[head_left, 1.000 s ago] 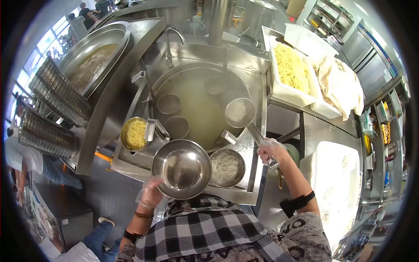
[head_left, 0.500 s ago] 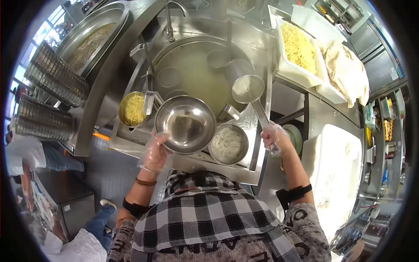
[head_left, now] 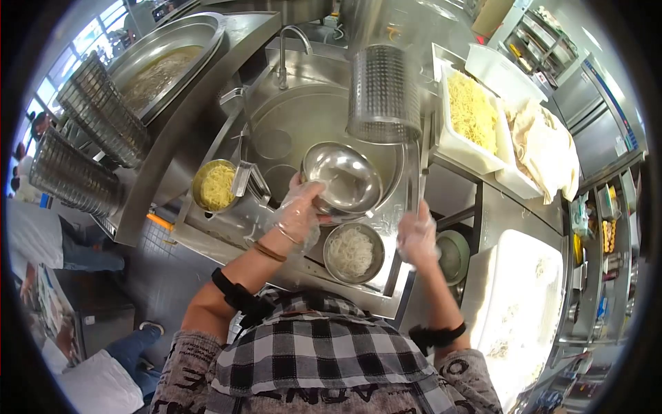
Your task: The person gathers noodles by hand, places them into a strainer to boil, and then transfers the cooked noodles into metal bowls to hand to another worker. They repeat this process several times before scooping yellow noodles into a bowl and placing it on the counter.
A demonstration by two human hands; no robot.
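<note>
Strainer (head_left: 383,93) raised, steel bowl (head_left: 343,178) held close by

The perforated strainer was aloft at the upper centre of the frame, above the vat (head_left: 298,90), its handle end toward the wearer. The gloved right hand (head_left: 418,238) was wrapped around the handle, fingers together. At mid-frame the gloved left hand (head_left: 300,214) gripped the steel bowl, thumb along the rim and fingers beneath; the bowl was tilted, just beside the strainer's lower end. White noodles (head_left: 351,252) lay in a noodle bowl (head_left: 354,280) near the lower centre, and yellow noodles (head_left: 216,186) sat at centre left.

The step in hand looked like bringing strainer and bowl together. Any tipping would call for the bowl squarely under the strainer's mouth and a firm wrist; whether anything was inside the strainer could not be told.
</note>
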